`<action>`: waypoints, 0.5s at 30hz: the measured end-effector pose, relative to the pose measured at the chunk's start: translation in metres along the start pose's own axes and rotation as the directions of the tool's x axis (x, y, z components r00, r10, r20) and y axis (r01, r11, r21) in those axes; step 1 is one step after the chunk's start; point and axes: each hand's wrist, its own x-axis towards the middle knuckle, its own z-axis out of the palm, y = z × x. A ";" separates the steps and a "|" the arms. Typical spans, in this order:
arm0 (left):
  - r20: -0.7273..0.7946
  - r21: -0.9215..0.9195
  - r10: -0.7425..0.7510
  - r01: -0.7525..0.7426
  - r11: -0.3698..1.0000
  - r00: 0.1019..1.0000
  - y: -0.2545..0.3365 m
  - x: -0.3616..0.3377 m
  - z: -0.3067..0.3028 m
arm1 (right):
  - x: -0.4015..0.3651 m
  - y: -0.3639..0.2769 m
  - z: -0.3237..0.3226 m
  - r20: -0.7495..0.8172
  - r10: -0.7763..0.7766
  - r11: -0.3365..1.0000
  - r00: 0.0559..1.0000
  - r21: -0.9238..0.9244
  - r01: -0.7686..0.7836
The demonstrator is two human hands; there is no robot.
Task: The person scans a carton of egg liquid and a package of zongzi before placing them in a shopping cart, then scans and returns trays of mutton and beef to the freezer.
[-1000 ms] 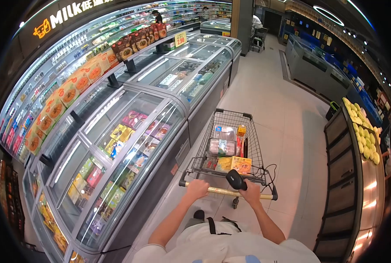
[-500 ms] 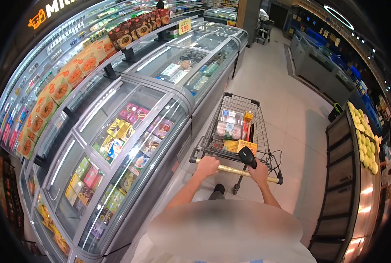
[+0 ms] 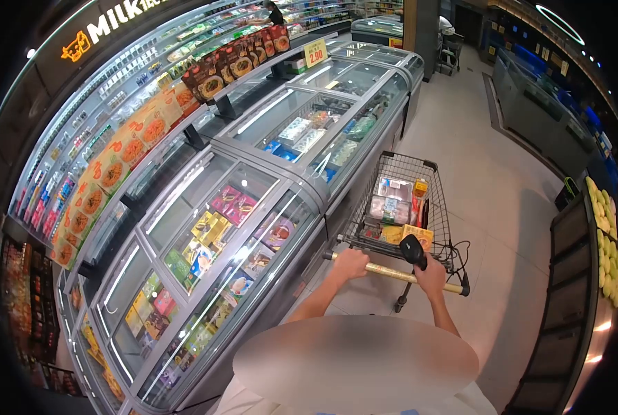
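Observation:
The shopping cart [image 3: 442, 200] is right in front of me, with a pale gold handle bar [image 3: 385, 270]. My left hand [image 3: 351, 264] is wrapped around the bar near its left end. Close to the bar's right end, my right hand [image 3: 431, 274] is closed around the lower part of a black device [image 3: 412, 250] shaped like a handheld scanner. Whether those fingers also grip the bar is hard to see. Clear-topped packs [image 3: 390, 207], a yellow-orange box [image 3: 417, 236] and a yellow-capped bottle [image 3: 420, 188] lie in the basket.
Glass-topped freezers [image 3: 253, 200] run along my left side, close to the cart. A dark produce stand [image 3: 555, 304] with pale green produce [image 3: 608, 256] is on the right. Tiled floor [image 3: 485, 221] runs ahead between them. Further off stand another cart [image 3: 449, 54] and a person [image 3: 273, 14].
The view has swung left, so the cart, freezers and both hands appear further right. More of the Milk sign shows. Both hands keep their hold.

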 end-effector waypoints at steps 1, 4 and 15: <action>-0.008 0.002 0.003 -0.003 1.000 1.000 -0.006 0.012 0.000 | 0.013 0.002 0.001 0.004 -0.003 1.000 1.000 0.001 0.003; 0.003 0.017 -0.015 0.015 1.000 1.000 -0.018 0.044 0.000 | 0.050 0.011 0.009 0.016 -0.025 0.999 1.000 0.026 0.024; 0.030 0.042 0.001 -0.003 0.999 1.000 -0.072 0.164 -0.011 | 0.183 0.032 0.023 0.061 -0.010 0.998 0.998 0.058 0.006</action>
